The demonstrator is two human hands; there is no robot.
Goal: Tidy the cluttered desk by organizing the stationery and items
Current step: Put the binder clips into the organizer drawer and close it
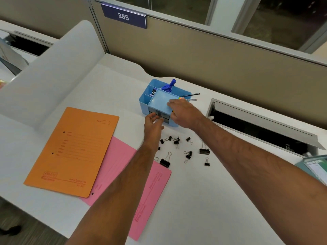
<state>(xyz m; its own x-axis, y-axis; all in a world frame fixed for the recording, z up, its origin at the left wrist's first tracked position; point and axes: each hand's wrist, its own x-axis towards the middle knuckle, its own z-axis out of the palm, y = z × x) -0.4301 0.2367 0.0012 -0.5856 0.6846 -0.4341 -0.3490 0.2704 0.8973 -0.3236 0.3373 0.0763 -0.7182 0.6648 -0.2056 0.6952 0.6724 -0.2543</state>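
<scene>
1. Head view: the blue organizer (pixel 159 103) stands near the desk's (pixel 221 200) far edge, pens upright in its rear compartments. The right hand (pixel 184 112) lies over its shallow top tray with fingers spread flat, gripping nothing, probably to steady the box against sliding.
2. Same view: the left hand (pixel 154 123) is at the small drawer (pixel 159 115) in the organizer's front face, fingers curled toward the drawer front. Whether it actually pinches the pull I cannot tell. My reading is that the drawer is being worked to take small items.
3. The binder clips (pixel 184 151) lie scattered just in front of the organizer, mid-desk, within easy reach, not yet put away.
4. The orange folder (pixel 70 151) overlaps the pink folder (pixel 138 174) toward the desk's near left edge, untouched.
</scene>
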